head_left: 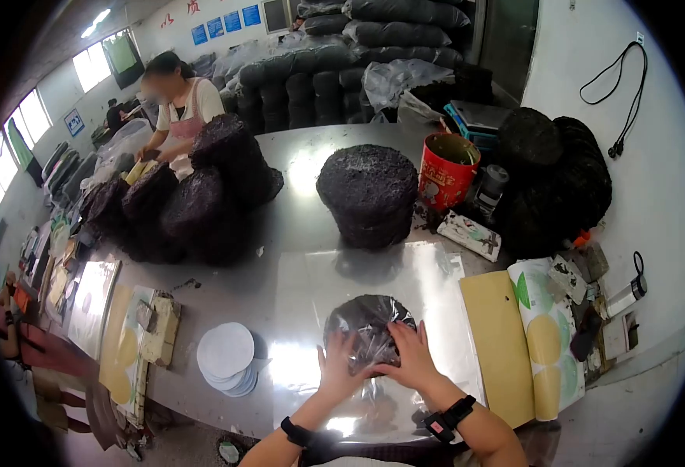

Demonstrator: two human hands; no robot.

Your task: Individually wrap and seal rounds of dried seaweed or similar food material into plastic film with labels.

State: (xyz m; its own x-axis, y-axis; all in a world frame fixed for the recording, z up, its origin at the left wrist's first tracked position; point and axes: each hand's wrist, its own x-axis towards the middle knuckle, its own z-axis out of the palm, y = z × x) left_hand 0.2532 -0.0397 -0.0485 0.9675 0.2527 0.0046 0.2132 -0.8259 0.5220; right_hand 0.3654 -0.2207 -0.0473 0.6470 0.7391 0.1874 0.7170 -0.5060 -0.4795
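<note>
While both hands work on it, the round dark pressed cake [364,315] lies flat near the shiny metal table [296,226]'s near edge. It is face up, with no long axis. Left hand [337,367] and right hand [412,356] press the clear plastic film [303,288] onto it, fingers spread. The red cylindrical tub [445,173] stands towards the far right edge, contents unclear.

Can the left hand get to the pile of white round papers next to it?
Probably yes. The left hand rests on the film-wrapped dark cake, and nothing stands between it and the white round papers just to its left. It would have to leave the cake first.
</note>
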